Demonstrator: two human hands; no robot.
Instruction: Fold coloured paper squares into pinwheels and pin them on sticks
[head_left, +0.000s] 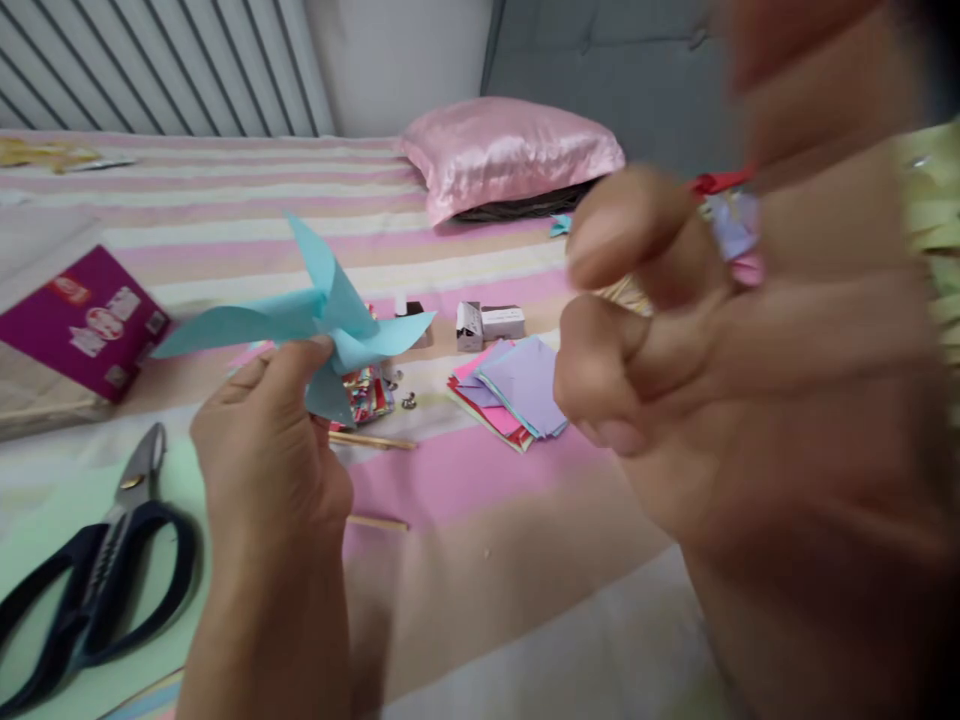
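A light blue paper pinwheel (319, 310) with curved blades is pinched in my left hand (259, 440), its thumb near the centre of the folds. My right hand (667, 390) is raised close to the camera and blurred. Its fingers are curled in, and whatever they may hold cannot be made out. Beyond the pinwheel, a packet of colourful bits (367, 395) is partly hidden by it. Small metal pieces (409, 401) lie beside that packet. Between my hands rests a pile of coloured paper squares (521, 385).
Large dark-handled scissors (139, 520) lie on pale green paper (45, 500) at the left. Nearby are a purple card (90, 320), thin wooden sticks (379, 440) and small boxes (487, 323). A pink pillow (517, 150) lies at the back of the striped sheet (465, 560).
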